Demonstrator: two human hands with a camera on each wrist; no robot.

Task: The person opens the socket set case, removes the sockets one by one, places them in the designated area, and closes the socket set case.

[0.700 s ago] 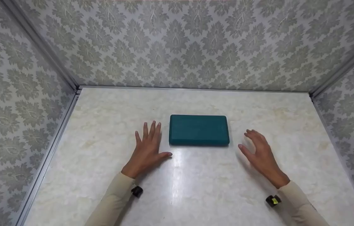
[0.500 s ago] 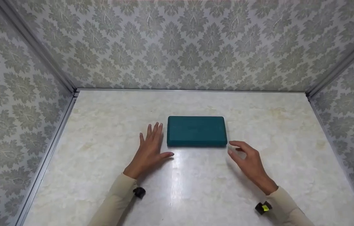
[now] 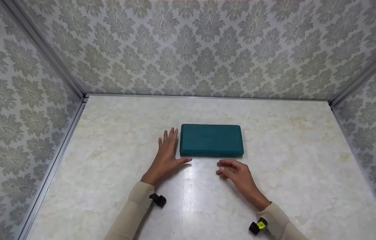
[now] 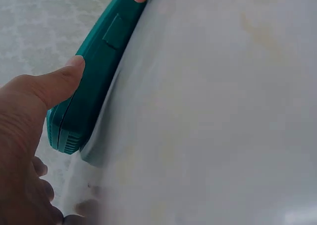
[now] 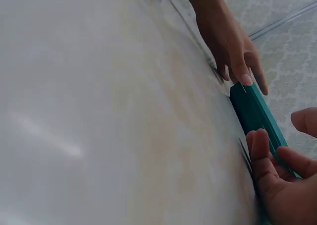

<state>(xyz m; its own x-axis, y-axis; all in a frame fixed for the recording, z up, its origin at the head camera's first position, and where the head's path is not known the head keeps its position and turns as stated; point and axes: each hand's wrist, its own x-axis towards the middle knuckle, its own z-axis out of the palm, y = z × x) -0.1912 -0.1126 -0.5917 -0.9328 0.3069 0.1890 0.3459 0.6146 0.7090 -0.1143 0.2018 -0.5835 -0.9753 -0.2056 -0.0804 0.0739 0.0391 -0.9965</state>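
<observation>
A flat teal plastic case point(image 3: 211, 140) lies closed on the table. The left wrist view shows a latch point(image 4: 115, 32) and a seam along its front side. Beside the case's left end is my left hand point(image 3: 166, 156), fingers spread and straight, the thumb reaching along the near left corner. My right hand point(image 3: 239, 175) is just in front of the case's near edge, right of its middle, with its fingers loosely bent and nothing in them. In the right wrist view those fingers overlap the front side of the case point(image 5: 250, 106).
A pale marbled table point(image 3: 291, 133) carries the case. Patterned walls point(image 3: 188, 46) stand at the back and both sides, with metal rails point(image 3: 51, 166) along the table's edges. Small black wrist cameras point(image 3: 158, 200) hang at both sleeves.
My right hand has moved left from beyond the case's right end to its front edge, its fingers bending more. My left hand has shifted slightly right, closer to the case. The case stays put.
</observation>
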